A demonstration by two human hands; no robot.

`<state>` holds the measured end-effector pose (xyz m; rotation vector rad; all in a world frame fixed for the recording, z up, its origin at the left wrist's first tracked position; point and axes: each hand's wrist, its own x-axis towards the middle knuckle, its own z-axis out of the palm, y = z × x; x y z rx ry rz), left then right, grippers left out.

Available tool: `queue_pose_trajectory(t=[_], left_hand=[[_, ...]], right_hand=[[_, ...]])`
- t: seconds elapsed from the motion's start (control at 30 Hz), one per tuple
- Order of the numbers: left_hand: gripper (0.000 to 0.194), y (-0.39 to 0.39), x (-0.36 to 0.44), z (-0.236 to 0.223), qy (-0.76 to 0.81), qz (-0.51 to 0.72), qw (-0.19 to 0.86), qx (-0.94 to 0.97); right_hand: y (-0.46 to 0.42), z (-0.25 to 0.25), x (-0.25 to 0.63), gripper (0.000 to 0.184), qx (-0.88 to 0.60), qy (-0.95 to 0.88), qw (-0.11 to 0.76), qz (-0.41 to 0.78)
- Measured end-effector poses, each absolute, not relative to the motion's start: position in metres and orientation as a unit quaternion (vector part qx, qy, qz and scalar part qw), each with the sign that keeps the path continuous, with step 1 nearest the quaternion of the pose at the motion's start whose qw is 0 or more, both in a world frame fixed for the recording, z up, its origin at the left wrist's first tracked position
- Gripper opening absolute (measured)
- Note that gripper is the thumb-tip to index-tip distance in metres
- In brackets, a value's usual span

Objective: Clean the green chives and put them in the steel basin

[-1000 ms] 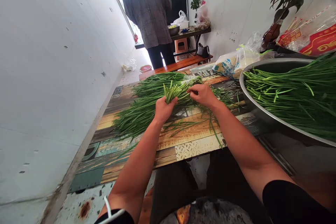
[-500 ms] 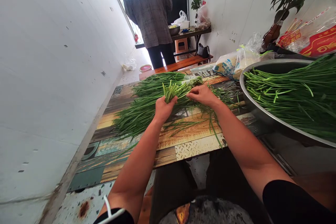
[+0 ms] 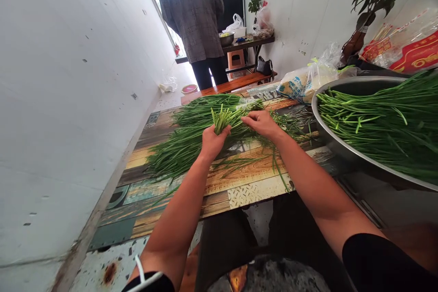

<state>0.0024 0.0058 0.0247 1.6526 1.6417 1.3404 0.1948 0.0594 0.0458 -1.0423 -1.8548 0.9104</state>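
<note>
My left hand [image 3: 213, 140] is wrapped round a bunch of garlic chives [image 3: 221, 117], its pale cut stems pointing up above the fist. To the right of that bunch, my right hand [image 3: 259, 123] is closed in a pinch beside the stems; what lies between its fingertips is too small to make out. A larger heap of chives [image 3: 178, 146] spreads over the table [image 3: 246, 171], its leaves toward the left. Trimmed bits and loose leaves [image 3: 294, 123] lie under and beyond my right hand.
On the right stands a large metal basin [image 3: 318, 118] full of chives. Behind it are a plastic bag of pale food [image 3: 304, 83], a potted plant [image 3: 366, 4] and a red package [image 3: 415, 52]. A person [image 3: 191, 13] stands at a far table [image 3: 253, 43], beyond a bench [image 3: 229, 86].
My right hand has shifted slightly left, closer to the stems in my left hand. The left hand keeps its hold on the chives.
</note>
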Motion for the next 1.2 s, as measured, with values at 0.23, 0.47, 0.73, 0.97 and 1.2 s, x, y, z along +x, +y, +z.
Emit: queue_pose_trajectory(t=[0.23,0.47,0.73,0.97,1.2], left_hand=[[0.033,0.008,0.001,0.022,0.586,0.505,0.204,0.6],[0.036,0.01,-0.001,0.021,0.573,0.539,0.196,0.586],[0.033,0.01,-0.001,0.022,0.582,0.536,0.196,0.579],[0.023,0.005,0.005,0.025,0.543,0.461,0.17,0.681],[0.023,0.002,0.007,0.027,0.552,0.438,0.19,0.684]], right_hand=[[0.076,0.036,0.206,0.046,-0.496,-0.722,0.412,0.251],[0.067,0.023,0.198,0.01,-0.458,-0.86,0.221,0.027],[0.067,0.032,0.2,0.012,-0.375,-0.874,0.307,0.023],[0.057,0.037,0.188,0.02,-0.268,-0.873,0.351,0.206],[0.06,0.037,0.19,0.034,-0.362,-0.786,0.413,0.283]])
